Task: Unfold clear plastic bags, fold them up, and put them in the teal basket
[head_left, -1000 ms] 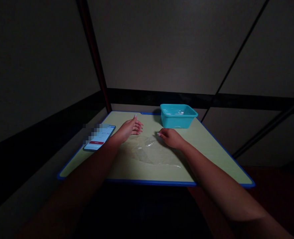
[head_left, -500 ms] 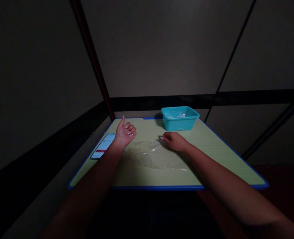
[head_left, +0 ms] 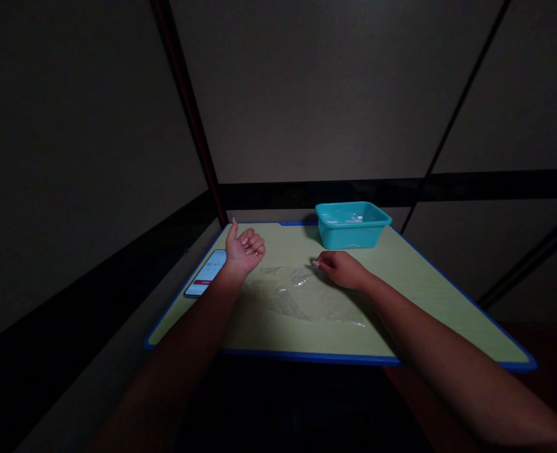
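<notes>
A thin clear plastic sheet or bag (head_left: 301,302) lies flat and wrinkled on the table in front of me. My left hand (head_left: 245,247) is held above its far left corner, palm turned up. The thumb stands out and the fingers are loosely curled, with nothing in them. Over the far right part of the plastic is my right hand (head_left: 342,268), its thumb and fingertips pressed together. Whether a bit of the plastic is pinched there I cannot tell.
A turquoise basket (head_left: 352,237) with clear plastic inside stands at the table's back right. A phone (head_left: 206,274) with a lit screen lies at the left edge, partly behind my left wrist. The pale yellow table (head_left: 424,296) has a blue rim. Dark panelled walls stand behind and left.
The view has turned slightly left, so table, basket and phone appear further right. My left fingers have loosened a little. My right hand keeps its pinch over the plastic.
</notes>
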A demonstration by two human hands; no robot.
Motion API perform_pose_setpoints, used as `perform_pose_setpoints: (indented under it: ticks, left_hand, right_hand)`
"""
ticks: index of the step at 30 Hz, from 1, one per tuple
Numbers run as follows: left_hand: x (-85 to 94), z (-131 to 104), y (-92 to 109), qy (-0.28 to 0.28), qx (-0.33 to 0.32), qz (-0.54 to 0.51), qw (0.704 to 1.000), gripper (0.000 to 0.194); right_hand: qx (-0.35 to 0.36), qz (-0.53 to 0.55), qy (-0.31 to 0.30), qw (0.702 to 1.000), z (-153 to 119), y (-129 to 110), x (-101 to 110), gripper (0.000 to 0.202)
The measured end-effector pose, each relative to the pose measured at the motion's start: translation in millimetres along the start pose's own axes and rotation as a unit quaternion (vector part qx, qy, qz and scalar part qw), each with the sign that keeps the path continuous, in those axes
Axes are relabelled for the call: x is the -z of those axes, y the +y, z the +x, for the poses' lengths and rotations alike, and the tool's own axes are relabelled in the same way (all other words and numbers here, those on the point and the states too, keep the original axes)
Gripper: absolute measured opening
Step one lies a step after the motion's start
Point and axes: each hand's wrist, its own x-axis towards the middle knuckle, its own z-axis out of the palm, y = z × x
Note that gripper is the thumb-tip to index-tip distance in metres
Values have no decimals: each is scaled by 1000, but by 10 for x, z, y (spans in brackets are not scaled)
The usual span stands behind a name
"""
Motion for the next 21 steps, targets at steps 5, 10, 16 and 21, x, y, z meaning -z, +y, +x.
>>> perform_pose_setpoints:
  ticks: [5, 10, 16, 21]
  left_hand:
    - [22, 8, -27, -3, -17, 6, 1000, 58]
    - [13, 18, -35, -10, -14, 0, 1000, 55]
    - [36, 80, -22, 69, -81, -6, 994, 51]
    - [55, 107, -52, 75, -69, -20, 995, 41]
  right_hand:
    - [9, -3, -5, 1000, 7, 14, -5, 24]
    - [7, -8, -11, 1000, -4, -12, 8, 25]
    - [2, -9, -20, 1000, -12, -19, 9, 25]
    - [5, -8, -13, 1000, -4, -3, 4, 25]
